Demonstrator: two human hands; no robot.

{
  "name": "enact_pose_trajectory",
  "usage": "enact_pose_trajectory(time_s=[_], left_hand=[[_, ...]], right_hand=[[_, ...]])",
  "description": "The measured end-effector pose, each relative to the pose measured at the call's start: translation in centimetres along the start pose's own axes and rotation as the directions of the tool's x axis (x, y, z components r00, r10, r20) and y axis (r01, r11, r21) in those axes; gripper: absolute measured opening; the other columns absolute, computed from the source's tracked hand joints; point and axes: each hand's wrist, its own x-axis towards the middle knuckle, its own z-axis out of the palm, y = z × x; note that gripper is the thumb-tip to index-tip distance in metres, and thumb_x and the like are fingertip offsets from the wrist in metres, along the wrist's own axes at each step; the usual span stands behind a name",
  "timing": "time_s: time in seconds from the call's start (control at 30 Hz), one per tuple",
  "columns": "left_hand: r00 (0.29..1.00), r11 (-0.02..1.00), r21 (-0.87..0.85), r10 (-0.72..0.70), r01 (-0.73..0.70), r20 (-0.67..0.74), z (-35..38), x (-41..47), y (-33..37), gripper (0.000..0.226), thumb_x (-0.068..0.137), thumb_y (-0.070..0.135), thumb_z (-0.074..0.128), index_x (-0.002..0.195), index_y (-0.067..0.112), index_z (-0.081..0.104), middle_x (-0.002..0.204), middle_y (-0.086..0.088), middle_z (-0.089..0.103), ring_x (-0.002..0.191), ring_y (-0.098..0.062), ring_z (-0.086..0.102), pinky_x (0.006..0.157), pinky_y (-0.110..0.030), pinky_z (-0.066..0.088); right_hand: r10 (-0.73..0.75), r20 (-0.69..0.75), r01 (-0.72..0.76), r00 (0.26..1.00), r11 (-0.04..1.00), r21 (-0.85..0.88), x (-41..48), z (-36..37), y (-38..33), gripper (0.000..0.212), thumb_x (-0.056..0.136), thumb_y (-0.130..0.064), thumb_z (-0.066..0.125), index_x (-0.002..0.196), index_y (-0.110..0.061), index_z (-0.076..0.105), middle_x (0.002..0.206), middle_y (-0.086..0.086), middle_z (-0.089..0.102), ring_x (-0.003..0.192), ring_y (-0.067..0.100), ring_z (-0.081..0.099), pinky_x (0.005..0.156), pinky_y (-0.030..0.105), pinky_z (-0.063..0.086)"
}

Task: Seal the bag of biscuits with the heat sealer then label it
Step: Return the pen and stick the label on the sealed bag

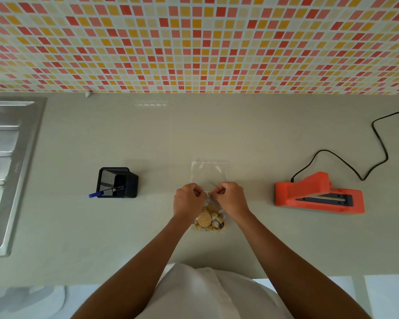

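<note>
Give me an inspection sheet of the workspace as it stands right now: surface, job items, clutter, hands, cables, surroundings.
Surface: grey countertop, with the bag lying on it near the middle.
Job's things: clear bag, its far end empty; biscuits bunched at its near end; orange heat sealer to the right, apart from the bag; no label seen.
Clutter: black mesh pen holder to the left, a blue pen leaning out.
Hands: left hand and right hand both pinch the bag just beyond the biscuits.
Cables: black cable runs from the sealer off the right edge.
Surroundings: steel drainboard far left; mosaic tiled wall behind.
</note>
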Motion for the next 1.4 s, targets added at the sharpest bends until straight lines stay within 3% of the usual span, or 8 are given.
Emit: enact_pose_trajectory(time_s=[0.2,0.47,0.6,0.83,1.0,1.27,1.4], left_hand=[[1.000,1.000,0.010,0.025,-0.025,0.005,0.0,0.1,-0.4,0.009,0.083,0.022,0.065,0.085,0.018,0.073,0.077,0.003,0.071,0.072,-0.015,0.066,0.065,-0.025,0.053],[1.000,1.000,0.006,0.027,-0.027,-0.004,0.0,0.0,-0.3,0.005,0.082,0.023,0.069,0.082,0.020,0.072,0.077,0.006,0.071,0.070,-0.010,0.064,0.060,-0.018,0.045],[0.999,0.999,0.027,0.035,-0.034,-0.018,0.1,-0.1,-0.3,0.005,0.082,0.025,0.068,0.082,0.021,0.072,0.077,0.006,0.071,0.070,-0.011,0.064,0.060,-0.020,0.048],[0.997,0.994,0.102,0.054,-0.048,-0.057,0.2,-0.2,-0.2,0.007,0.082,0.029,0.067,0.082,0.022,0.069,0.076,0.006,0.069,0.069,-0.014,0.064,0.059,-0.025,0.051],[0.997,0.997,0.074,0.032,-0.027,-0.064,-0.2,0.0,-0.6,0.012,0.079,0.030,0.073,0.083,0.021,0.066,0.075,0.006,0.067,0.070,-0.015,0.063,0.064,-0.028,0.054],[0.998,0.999,0.030,0.044,-0.042,-0.049,-0.6,0.4,-1.2,0.010,0.081,0.024,0.074,0.082,0.019,0.065,0.072,0.006,0.066,0.069,-0.016,0.063,0.064,-0.028,0.055],[0.998,0.998,0.035,0.047,-0.046,-0.045,-0.6,0.3,-0.9,0.005,0.081,0.024,0.068,0.080,0.021,0.065,0.070,0.007,0.065,0.069,-0.017,0.064,0.063,-0.029,0.055]], right_hand=[[0.005,0.009,-0.005,1.000,1.000,-0.012,0.0,-0.1,-0.1,0.014,0.078,-0.025,0.079,0.079,-0.012,0.074,0.068,-0.006,0.066,0.061,0.005,0.060,0.054,0.015,0.043],[0.028,0.016,-0.028,0.999,0.999,-0.036,0.1,0.0,-0.3,0.012,0.076,-0.023,0.077,0.076,-0.012,0.074,0.071,-0.003,0.071,0.067,0.014,0.068,0.060,0.023,0.052],[0.039,0.019,-0.038,0.999,0.998,-0.052,0.2,0.0,-0.4,0.011,0.076,-0.023,0.077,0.075,-0.012,0.073,0.073,-0.002,0.072,0.068,0.014,0.068,0.063,0.026,0.055],[0.063,0.016,-0.062,0.998,0.997,-0.052,0.2,0.0,-0.4,0.014,0.075,-0.026,0.077,0.074,-0.014,0.071,0.072,-0.003,0.070,0.068,0.014,0.067,0.062,0.026,0.054],[0.055,-0.008,-0.055,0.998,0.998,-0.031,-0.1,0.0,-0.2,0.016,0.074,-0.025,0.078,0.075,-0.013,0.068,0.072,-0.003,0.068,0.066,0.012,0.064,0.053,0.020,0.045],[0.042,-0.043,-0.042,0.998,0.999,-0.007,-0.3,-0.1,0.0,0.006,0.077,-0.014,0.069,0.079,-0.009,0.066,0.073,-0.001,0.065,0.067,0.014,0.060,0.057,0.021,0.046],[0.025,-0.058,-0.024,0.998,1.000,0.013,-0.4,0.0,0.0,0.019,0.082,-0.027,0.075,0.079,-0.012,0.064,0.069,-0.007,0.061,0.061,0.008,0.056,0.053,0.015,0.039]])
